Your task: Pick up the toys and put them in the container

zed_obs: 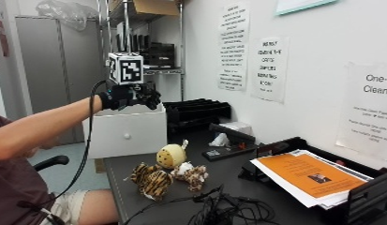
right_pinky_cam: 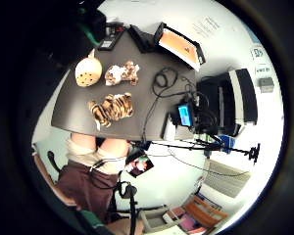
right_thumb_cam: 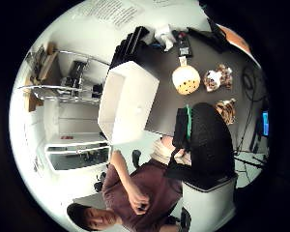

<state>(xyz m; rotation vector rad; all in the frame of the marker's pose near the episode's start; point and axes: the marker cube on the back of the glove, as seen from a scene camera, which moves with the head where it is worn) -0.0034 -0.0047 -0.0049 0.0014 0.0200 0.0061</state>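
Note:
Three plush toys lie on the dark table: a round yellow spotted one, a striped tiger and a small brown-and-white animal. The palm views show them from high above: yellow toy, brown-and-white animal, tiger. A white box-shaped container stands at the table's far end and looks empty. My gloved right hand is raised in the air above the container, well clear of the toys, holding nothing, fingers relaxed.
A tangle of black cables lies on the near table. A black paper tray with an orange sheet sits against the wall, and stacked black trays stand behind the container. The person's bare hand rests by the chest.

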